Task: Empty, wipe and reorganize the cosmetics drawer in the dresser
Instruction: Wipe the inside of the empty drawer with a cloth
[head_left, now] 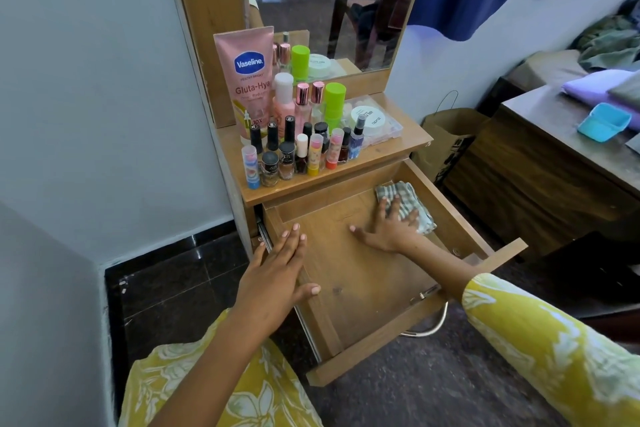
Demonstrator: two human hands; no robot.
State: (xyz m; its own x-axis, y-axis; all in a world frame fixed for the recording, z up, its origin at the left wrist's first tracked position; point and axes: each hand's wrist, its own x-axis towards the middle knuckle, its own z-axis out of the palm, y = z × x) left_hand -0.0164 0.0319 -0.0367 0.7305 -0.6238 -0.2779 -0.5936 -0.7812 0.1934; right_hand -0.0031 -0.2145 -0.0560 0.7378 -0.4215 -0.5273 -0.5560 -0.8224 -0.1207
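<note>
The wooden drawer [360,291] is pulled out of the dresser and holds only a checked cloth [412,204] at its far right corner. My right hand [388,229] lies flat with spread fingers, pressing on the cloth against the drawer floor. My left hand [277,274] rests with straight fingers on the drawer's left side wall, thumb inside the edge. Several cosmetics stand on the dresser top [398,146]: a pink Vaseline tube [247,80], nail polish bottles [287,159], lip balms, green-capped bottles [334,104] and a white jar [372,120].
A mirror [329,0] rises behind the cosmetics. A brown paper bag [446,142] stands on the floor right of the dresser, beside a wooden table [540,163] with a blue container [604,121]. The white wall is on the left.
</note>
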